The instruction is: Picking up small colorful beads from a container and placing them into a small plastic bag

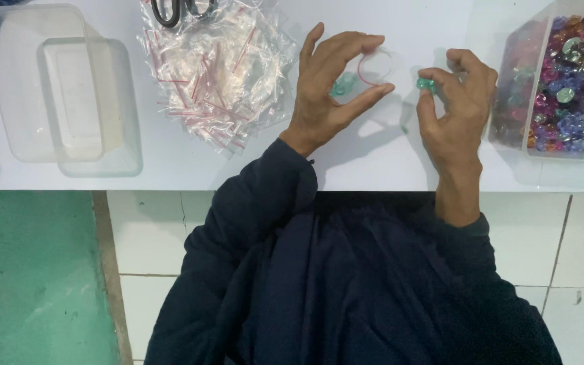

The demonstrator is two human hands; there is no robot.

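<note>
**My bead sits just to the right of the open bag**

Looking down from my head, I see both my hands over the white table (386,159).

My left hand (326,94) holds a small clear bag (373,66). My thumb is on the low side and my other fingers are on the top side. They are spread apart, so the red-edged mouth of the bag is pulled into a round hole. The hole faces to the right, toward my other hand. I think something green is already in the bag, close to my palm, but it is too blurry to be sure.

My right hand (455,101) pinches a small green bead (426,84) between the thumb and the first finger. These fingers are almost closed, tight on the bead. The other fingers are curled in.

The bead is just beside the bag's mouth, on its right, and a bit lower. They are near but not touching. My right hand is the one nearer to the bead, for it has it.

Right of my right fingers stands a clear box (534,145) full of colourful beads (576,74). Left of my left fingers lies a pile of empty bags (214,74), with scissors (174,10) above it, and farther left an empty tub (55,94).
</note>
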